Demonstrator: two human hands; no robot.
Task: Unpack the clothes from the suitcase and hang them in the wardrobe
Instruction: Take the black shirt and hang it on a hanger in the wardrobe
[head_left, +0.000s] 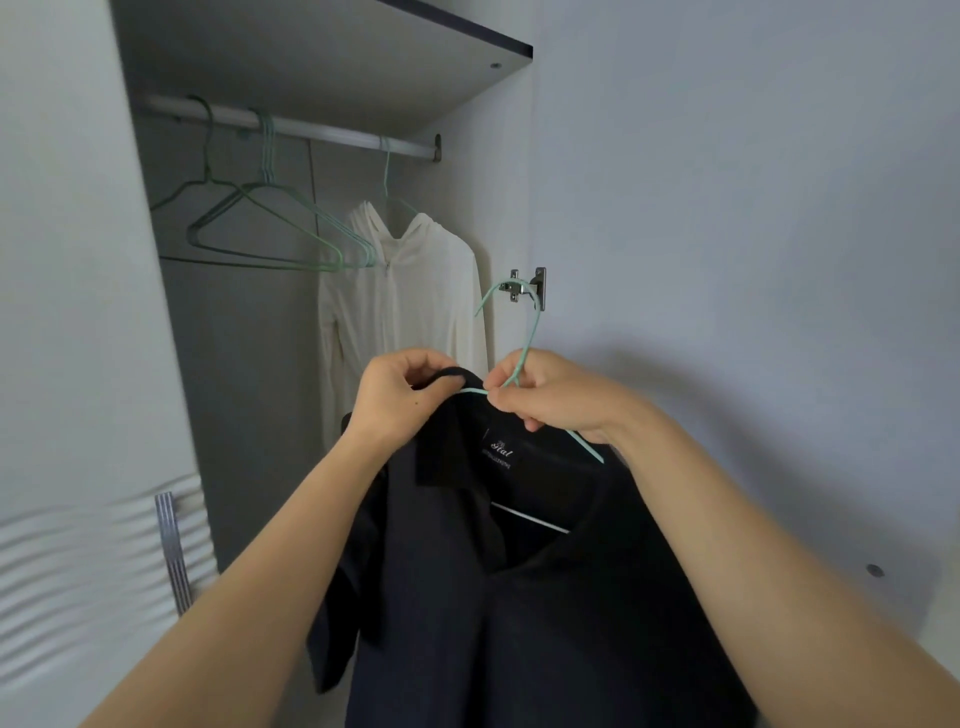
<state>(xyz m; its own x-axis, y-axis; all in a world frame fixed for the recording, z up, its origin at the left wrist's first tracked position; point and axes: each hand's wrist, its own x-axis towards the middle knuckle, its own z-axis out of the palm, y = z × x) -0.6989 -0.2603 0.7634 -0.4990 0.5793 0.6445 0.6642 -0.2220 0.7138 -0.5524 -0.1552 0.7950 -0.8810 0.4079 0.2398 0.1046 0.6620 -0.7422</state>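
While the black shirt (519, 597) is held before the open wardrobe (322, 52), its collar is pinched by the left hand (400, 395), and the neck of the mint hanger (531, 332) is gripped by the right hand (550, 395). Free rail (332, 133) is left between the empty hangers (270, 228) and a white hoodie (410, 291). "Stal" can be read on the label (502, 451).

Dark shirt (545, 597): matt woven cloth, stitched label at the neck. Hanger (525, 340) in it: thin wire, smooth mint coating. Empty hangers (270, 228): same coated wire. White hooded top (415, 291): thin, soft cloth. Rail (311, 130), hinge (527, 286), ribbed door handle (171, 551): bright polished metal. Wardrobe panels (244, 389): smooth, matt.
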